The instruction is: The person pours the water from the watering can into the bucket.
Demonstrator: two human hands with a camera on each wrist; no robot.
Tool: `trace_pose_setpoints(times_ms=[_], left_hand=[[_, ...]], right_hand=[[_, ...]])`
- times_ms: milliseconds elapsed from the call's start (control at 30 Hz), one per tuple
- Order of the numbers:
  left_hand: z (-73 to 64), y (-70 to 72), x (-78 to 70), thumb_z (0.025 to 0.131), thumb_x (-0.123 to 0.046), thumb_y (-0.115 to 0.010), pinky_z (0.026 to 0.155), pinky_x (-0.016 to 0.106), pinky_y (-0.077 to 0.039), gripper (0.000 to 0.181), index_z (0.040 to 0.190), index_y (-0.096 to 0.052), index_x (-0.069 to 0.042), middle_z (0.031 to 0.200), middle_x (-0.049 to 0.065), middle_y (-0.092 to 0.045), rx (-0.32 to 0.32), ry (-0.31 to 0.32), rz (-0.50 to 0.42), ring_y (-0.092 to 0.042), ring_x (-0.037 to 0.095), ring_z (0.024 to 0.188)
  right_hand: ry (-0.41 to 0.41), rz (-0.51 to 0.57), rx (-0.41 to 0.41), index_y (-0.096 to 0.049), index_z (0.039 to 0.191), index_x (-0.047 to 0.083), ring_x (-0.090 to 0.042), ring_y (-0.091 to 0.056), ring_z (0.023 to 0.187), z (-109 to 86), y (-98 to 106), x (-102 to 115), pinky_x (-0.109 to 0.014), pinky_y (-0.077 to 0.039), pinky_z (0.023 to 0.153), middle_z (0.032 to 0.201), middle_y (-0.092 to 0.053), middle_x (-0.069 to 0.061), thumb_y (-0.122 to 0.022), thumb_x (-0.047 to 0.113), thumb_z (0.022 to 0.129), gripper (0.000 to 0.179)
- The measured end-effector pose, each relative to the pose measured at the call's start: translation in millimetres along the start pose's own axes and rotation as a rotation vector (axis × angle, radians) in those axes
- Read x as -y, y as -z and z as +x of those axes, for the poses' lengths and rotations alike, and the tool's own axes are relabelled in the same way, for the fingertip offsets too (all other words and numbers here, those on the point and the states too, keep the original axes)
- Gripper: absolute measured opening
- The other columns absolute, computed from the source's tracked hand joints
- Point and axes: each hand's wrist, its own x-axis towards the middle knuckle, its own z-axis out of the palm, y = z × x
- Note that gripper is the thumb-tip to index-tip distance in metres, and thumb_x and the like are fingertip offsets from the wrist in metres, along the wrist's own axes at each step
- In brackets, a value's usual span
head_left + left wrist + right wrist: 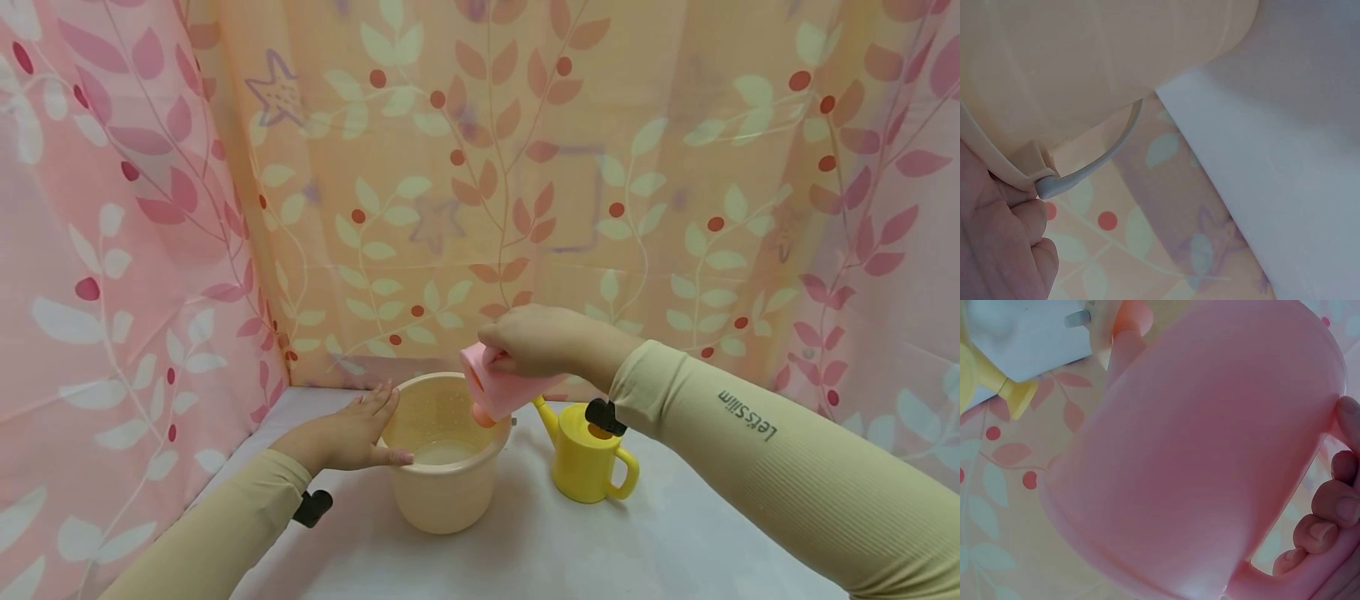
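A cream bucket (442, 500) stands on the table, some cloudy liquid at its bottom. My left hand (352, 433) rests on the bucket's left rim with fingers spread and the thumb across the near edge. In the left wrist view, that hand (1004, 237) touches the rim beside the bucket's grey handle (1094, 164). My right hand (528, 340) grips the handle of a pink watering can (510, 392), tipped over the bucket. In the right wrist view, fingers (1325, 515) curl round the handle of the can (1197, 450); its orange spout head (1135, 315) points at the bucket.
A yellow watering can (585, 458) stands on the white table (540, 550) right of the bucket, its spout turned towards the bucket. Leaf-patterned curtains (480, 208) enclose the table at the back and on both sides.
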Motion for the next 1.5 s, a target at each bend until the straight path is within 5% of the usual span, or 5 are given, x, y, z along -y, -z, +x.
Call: trace_pose_setpoints(times_ms=[667,967,1233,1500], left_hand=[[1.3,-1.6,-0.2,0.075,-0.074,-0.046,0.109,0.052,-0.012,0.110,0.142,-0.015,0.008,0.149,0.025,-0.007,0.009,0.008,0.012,-0.007,0.036,0.138],[1.2,-1.0,0.4,0.075,-0.073,-0.047,0.109,0.053,-0.012,0.110,0.142,-0.015,0.008,0.149,0.025,-0.007,0.012,0.016,-0.002,-0.007,0.036,0.138],[1.0,-0.5,0.3,0.076,-0.073,-0.046,0.109,0.052,-0.012,0.109,0.142,-0.015,0.008,0.150,0.024,-0.007,0.008,0.013,0.011,-0.006,0.035,0.138],[0.8,-1.1,0.6,0.077,-0.072,-0.046,0.109,0.052,-0.012,0.108,0.142,-0.016,0.008,0.150,0.024,-0.007,0.004,0.011,0.012,-0.007,0.035,0.138]], right_hand=[[-0.014,0.027,-0.062,-0.049,0.072,0.018,-0.013,-0.046,0.063,-6.5,-6.1,-6.6,-0.025,-0.037,0.060,0.064,-0.048,0.006,-0.058,0.019,0.086,0.017],[-0.058,0.128,-0.142,-0.047,0.068,0.019,-0.012,-0.043,0.058,-15.6,-16.2,-17.1,-0.024,-0.036,0.056,0.061,-0.044,0.005,-0.055,0.016,0.086,0.020],[-0.149,0.249,-0.200,-0.057,0.087,0.022,-0.012,-0.050,0.067,-29.0,-28.9,-28.8,-0.024,-0.043,0.060,0.071,-0.053,0.007,-0.058,0.022,0.087,0.001],[-0.174,0.373,-0.297,-0.058,0.086,0.018,-0.014,-0.053,0.070,-41.1,-37.7,-37.2,-0.026,-0.045,0.063,0.074,-0.057,0.006,-0.065,0.026,0.085,0.011]])
